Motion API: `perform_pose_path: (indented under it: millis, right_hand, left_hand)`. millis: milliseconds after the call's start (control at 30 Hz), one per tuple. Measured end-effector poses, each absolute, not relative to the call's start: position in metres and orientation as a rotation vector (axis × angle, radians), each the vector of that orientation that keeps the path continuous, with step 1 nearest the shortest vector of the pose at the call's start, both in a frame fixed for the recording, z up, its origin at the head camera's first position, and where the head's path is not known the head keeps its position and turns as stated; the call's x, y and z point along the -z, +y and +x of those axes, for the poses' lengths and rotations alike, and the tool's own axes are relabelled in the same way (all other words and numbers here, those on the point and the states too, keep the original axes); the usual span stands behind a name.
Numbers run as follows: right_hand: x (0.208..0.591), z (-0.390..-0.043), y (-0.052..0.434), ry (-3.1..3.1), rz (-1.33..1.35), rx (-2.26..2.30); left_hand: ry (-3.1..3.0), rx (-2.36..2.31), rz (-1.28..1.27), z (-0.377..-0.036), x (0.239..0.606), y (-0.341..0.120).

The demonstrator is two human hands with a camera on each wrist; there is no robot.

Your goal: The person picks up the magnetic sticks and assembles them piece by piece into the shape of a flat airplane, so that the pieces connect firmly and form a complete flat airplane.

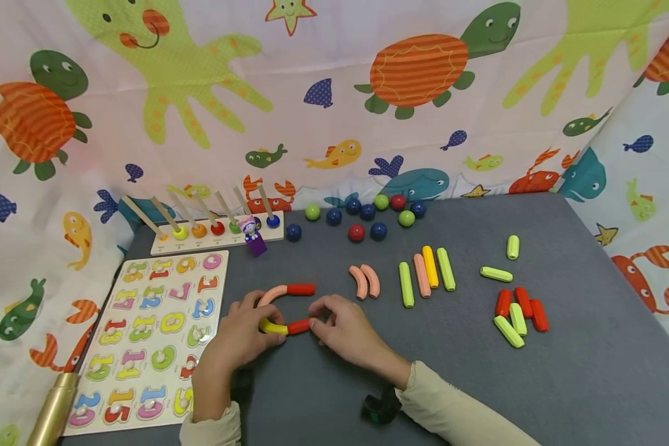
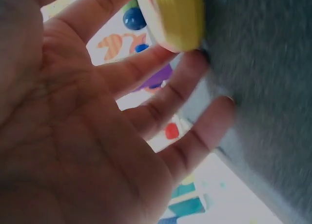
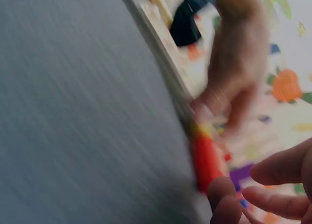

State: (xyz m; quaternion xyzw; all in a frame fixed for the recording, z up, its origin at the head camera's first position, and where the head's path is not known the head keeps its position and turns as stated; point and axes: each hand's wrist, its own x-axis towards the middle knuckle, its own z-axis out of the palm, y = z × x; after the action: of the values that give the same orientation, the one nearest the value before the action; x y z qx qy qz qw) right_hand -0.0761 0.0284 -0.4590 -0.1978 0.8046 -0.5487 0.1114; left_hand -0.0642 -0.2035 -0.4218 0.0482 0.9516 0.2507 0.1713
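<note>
A yellow curved piece (image 1: 273, 326) and a pink curved piece (image 1: 272, 295) form a sideways U, with a straight red piece (image 1: 301, 289) on the pink end and another red piece (image 1: 298, 326) against the yellow one. My left hand (image 1: 240, 331) holds the yellow curve at the bend, thumb along its near side; the other fingers spread out in the left wrist view. At the near red piece's right end is my right hand (image 1: 342, 325). Its thumb touches that end, while the other fingers stand apart from it in the blurred right wrist view.
Two pink curves (image 1: 361, 282) lie right of the U, then several straight sticks (image 1: 406, 285). Short red and green pieces (image 1: 503, 303) are farther right. Behind stand balls (image 1: 356, 233), a pegged board (image 1: 217, 238) and a purple figurine (image 1: 255, 243). A number puzzle (image 1: 145, 344) lies left.
</note>
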Motion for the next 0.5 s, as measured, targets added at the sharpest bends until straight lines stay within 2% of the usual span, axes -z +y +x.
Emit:
perform_pose_path:
  millis: [133,333,500]
  right_hand:
    - [0.445,-0.108,0.042,2.621,-0.672,1.533]
    - [0.431,-0.169,0.062,2.98,-0.606,1.132]
    - [0.425,-0.186,0.066,3.006,-0.668,0.963]
  left_hand:
    - [2.707,-0.699,0.068,-0.061,0.42,-0.206]
    - [2.739,-0.725,0.089,-0.069,0.42,-0.192]
    - [2.72,-0.741,0.071,-0.068,0.421,-0.191]
